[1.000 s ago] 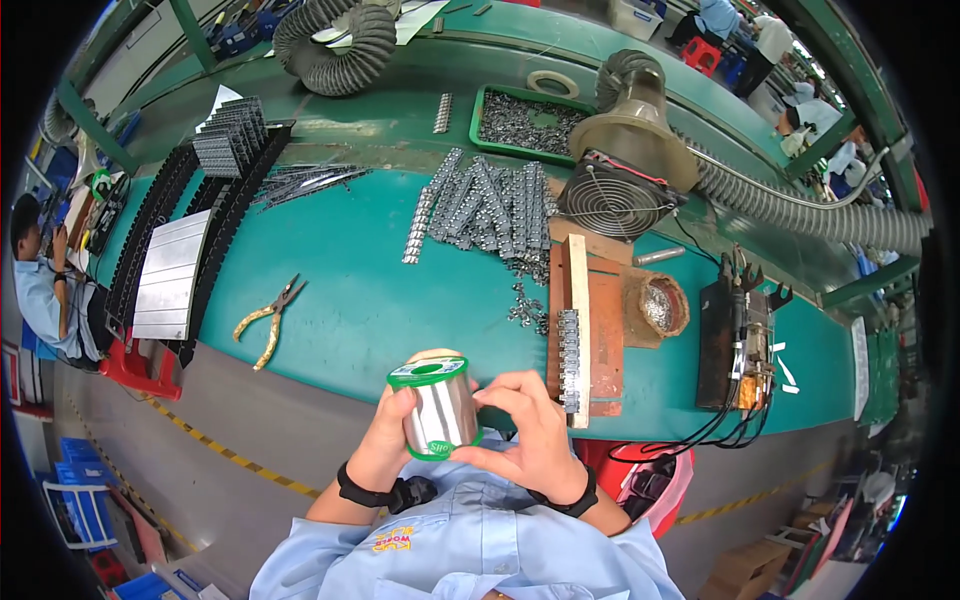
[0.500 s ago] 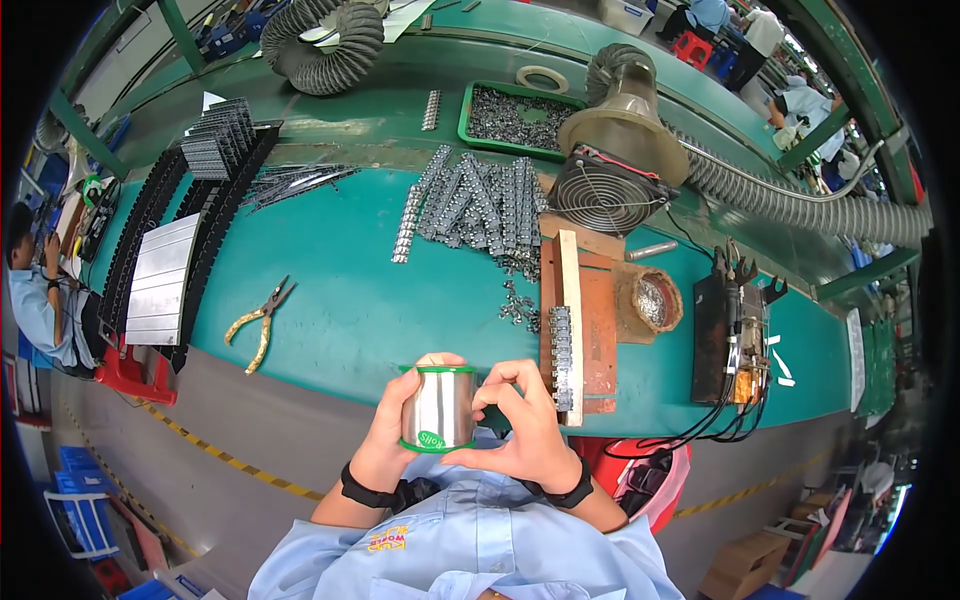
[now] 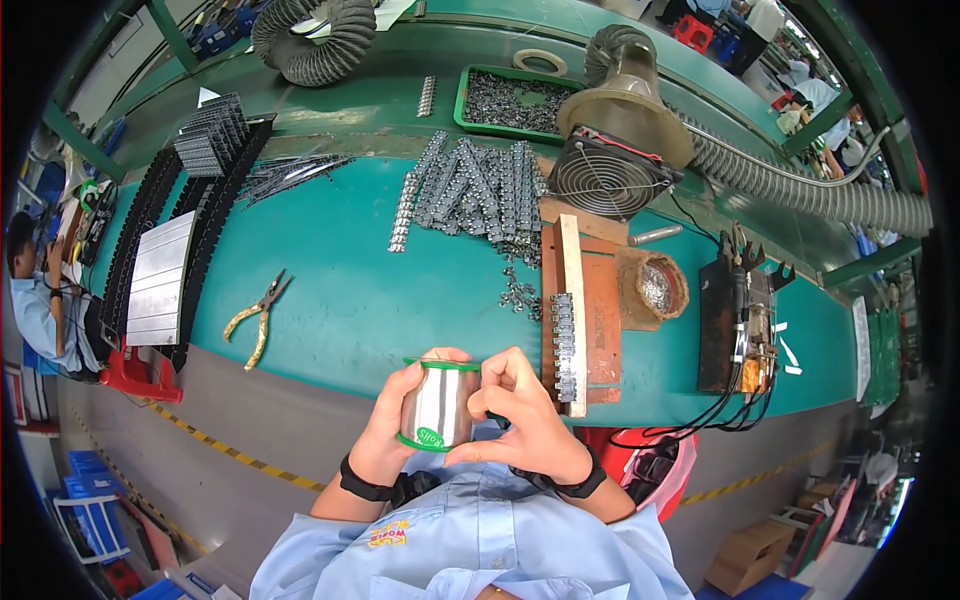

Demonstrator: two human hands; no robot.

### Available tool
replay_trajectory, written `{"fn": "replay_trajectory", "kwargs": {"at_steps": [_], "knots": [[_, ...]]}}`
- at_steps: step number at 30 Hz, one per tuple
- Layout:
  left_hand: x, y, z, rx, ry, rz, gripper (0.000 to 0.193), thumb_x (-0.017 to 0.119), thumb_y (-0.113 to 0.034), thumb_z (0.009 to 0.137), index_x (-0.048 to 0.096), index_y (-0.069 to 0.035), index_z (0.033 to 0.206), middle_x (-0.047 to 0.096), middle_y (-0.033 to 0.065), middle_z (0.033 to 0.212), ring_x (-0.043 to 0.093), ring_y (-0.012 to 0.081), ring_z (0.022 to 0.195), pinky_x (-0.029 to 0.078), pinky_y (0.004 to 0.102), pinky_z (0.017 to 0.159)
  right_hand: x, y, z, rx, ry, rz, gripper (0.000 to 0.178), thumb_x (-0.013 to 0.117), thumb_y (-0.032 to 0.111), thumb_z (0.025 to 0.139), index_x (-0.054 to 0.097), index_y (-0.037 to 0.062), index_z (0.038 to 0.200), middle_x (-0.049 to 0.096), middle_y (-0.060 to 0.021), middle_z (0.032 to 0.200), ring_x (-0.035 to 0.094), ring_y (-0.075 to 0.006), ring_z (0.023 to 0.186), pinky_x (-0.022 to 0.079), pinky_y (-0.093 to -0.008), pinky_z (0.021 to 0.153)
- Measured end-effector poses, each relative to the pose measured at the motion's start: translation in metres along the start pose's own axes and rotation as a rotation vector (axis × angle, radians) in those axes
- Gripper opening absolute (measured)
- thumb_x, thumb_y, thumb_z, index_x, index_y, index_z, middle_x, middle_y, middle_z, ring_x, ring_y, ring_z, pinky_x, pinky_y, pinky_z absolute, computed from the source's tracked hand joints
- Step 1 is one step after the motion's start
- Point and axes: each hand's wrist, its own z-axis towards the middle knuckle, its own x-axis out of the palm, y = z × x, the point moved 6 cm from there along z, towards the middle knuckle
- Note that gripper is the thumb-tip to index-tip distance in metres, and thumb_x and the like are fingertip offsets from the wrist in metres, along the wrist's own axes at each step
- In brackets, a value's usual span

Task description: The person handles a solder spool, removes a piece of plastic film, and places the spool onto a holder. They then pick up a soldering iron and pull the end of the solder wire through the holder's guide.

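Note:
A spool of silver solder wire point(image 3: 438, 402) with green rims is held up in front of my chest, just off the bench's near edge. My left hand point(image 3: 384, 428) is wrapped around its left side, thumb along the upper rim. At the right side my right hand point(image 3: 527, 425) is closed on the spool, with curled fingers against the winding and the thumb by the lower rim. Whether it pinches a loose wire end is hidden. To the right of the hands, a strip of small metal terminals point(image 3: 564, 345) leans along a wooden bar point(image 3: 572, 260).
Pliers point(image 3: 260, 318) lie on the green bench at left, near a rack of metal strips point(image 3: 160, 275). Farther back are piled terminal strips point(image 3: 475, 195), a green tray point(image 3: 470, 122) of small parts and a fan point(image 3: 608, 180). A round pot point(image 3: 658, 285) and a cabled box point(image 3: 715, 325) stand at right.
The spool has tilted slightly, and my right hand's fingers have shifted a little along its right side. The view has moved slightly; the bench things stay put.

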Motion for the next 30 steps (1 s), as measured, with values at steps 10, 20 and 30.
{"fn": "replay_trajectory", "kwargs": {"at_steps": [10,20,30], "knots": [[-0.002,-0.003,-0.003,0.038,-0.019,0.005,0.056,0.048,-0.047,0.083,0.042,-0.004,0.117,0.057,0.0167,0.100,0.061,0.0270,0.086,0.053,0.0375,0.070,0.000,0.000,-0.001,0.109,-0.039,0.082,0.047,0.083,0.031,0.059,0.052,0.0053,0.083,0.039,-0.0090,0.091,0.045,-0.0198,0.085,0.043,-0.0290,0.068],[0.001,-0.005,-0.002,0.140,-0.154,0.177,0.059,0.049,-0.051,0.080,0.043,-0.004,0.115,0.057,0.0174,0.098,0.060,0.0254,0.086,0.052,0.0356,0.071,-0.004,0.011,-0.009,0.085,0.077,-0.092,0.036,0.077,0.019,0.068,0.052,0.0036,0.089,0.046,-0.0081,0.088,0.051,-0.0196,0.074,0.046,-0.0290,0.067],[0.001,-0.005,0.005,0.171,-0.123,0.140,0.052,0.054,-0.041,0.081,0.040,-0.005,0.115,0.056,0.0174,0.102,0.059,0.0223,0.091,0.050,0.0336,0.077,-0.020,0.030,-0.001,-0.113,-0.110,-0.630,0.022,0.069,0.007,0.069,0.059,0.0025,0.089,0.055,-0.0103,0.084,0.053,-0.0227,0.073,0.044,-0.0318,0.066]]}}
